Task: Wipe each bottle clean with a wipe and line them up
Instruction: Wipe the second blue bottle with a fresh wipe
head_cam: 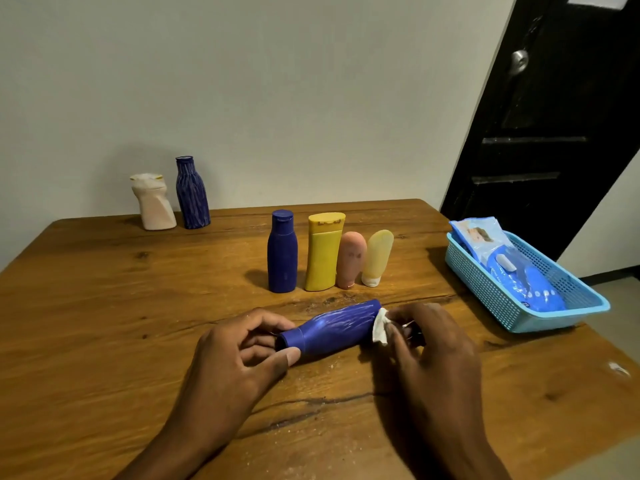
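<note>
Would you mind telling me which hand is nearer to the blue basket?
Right. The right hand holds a wipe just left of the blue basket; the left hand sits farther left, at the bottle's cap.

A wooden table (104, 306) with dark knots and a long crack in its grain fills the near part of the room. It stands against a plain pale wall (277, 81). To the right, a black door (554, 133) with a round metal knob (519, 60) leans across the corner of the view. Low at the right edge, a strip of grey floor (613, 289) shows past the table.
</note>
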